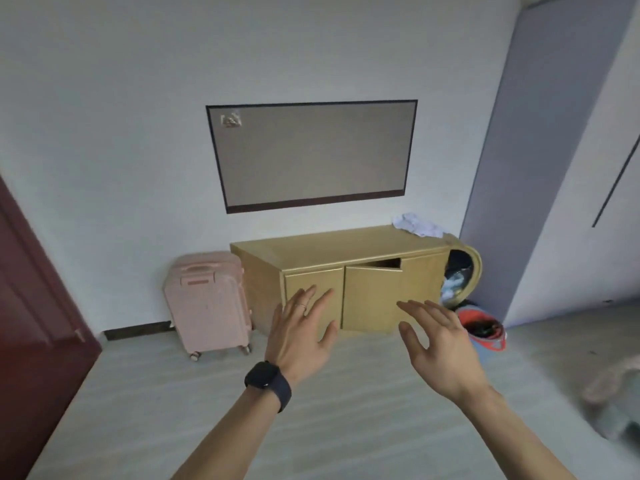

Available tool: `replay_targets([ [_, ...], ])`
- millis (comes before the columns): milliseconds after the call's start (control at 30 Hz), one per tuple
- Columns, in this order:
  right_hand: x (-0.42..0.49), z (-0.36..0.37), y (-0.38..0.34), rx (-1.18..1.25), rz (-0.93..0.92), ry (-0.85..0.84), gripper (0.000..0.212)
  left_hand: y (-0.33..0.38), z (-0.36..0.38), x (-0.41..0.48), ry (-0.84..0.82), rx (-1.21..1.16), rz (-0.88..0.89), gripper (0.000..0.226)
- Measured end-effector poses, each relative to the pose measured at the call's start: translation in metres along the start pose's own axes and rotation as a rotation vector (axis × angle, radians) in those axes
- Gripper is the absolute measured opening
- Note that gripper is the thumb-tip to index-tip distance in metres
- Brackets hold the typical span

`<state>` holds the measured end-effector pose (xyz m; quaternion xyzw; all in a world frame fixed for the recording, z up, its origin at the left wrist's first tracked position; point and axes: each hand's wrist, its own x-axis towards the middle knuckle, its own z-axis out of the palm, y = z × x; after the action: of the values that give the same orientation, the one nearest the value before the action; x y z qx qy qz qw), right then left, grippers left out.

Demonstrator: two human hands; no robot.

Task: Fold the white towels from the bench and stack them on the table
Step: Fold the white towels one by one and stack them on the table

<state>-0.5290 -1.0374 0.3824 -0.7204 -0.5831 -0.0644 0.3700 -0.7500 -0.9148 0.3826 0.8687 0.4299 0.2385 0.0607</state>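
A crumpled heap of white towels (pixel 417 224) lies on the far right end of a tan wooden cabinet (pixel 332 249) against the wall. Both my hands are raised in front of me, well short of the cabinet and apart from the towels. My left hand (pixel 301 332), with a ring and a black watch on the wrist, has its fingers spread and straight. My right hand (pixel 438 341) is also held out with straight fingers. Neither hand holds anything.
A pink suitcase (pixel 207 303) stands left of the cabinet. One cabinet door (pixel 372 296) hangs ajar. A round basket (pixel 460 282) and a red and blue tub (pixel 485 332) sit at the cabinet's right. A dark red door (pixel 31 327) is at left, a framed panel (pixel 311 155) on the wall.
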Motion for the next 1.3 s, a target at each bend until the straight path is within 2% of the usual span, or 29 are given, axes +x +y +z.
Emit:
replay_targets([
  [233,0.128,0.008,0.105,-0.119,0.090,0.075,0.043,0.021,0.064,0.184,-0.035,-0.048,0.090,0.058],
  [467,0.274,0.035,0.226,-0.100,0.138,0.120,0.034,0.039,0.145,0.367,-0.012,-0.054,0.132,0.055],
  [867,0.519,0.116,0.422,-0.061,0.201,-0.008,0.036,0.032,0.285,0.645,-0.039,-0.068,0.018,0.058],
  [1067,0.615,0.190,0.509,-0.043,0.274,-0.072,0.036,0.010,0.390,0.766,-0.107,-0.082,0.001,0.055],
  [1300,0.709,0.265,0.605,-0.035,0.435,-0.164,0.036,-0.002,0.503,0.884,-0.325,-0.134,-0.046,0.055],
])
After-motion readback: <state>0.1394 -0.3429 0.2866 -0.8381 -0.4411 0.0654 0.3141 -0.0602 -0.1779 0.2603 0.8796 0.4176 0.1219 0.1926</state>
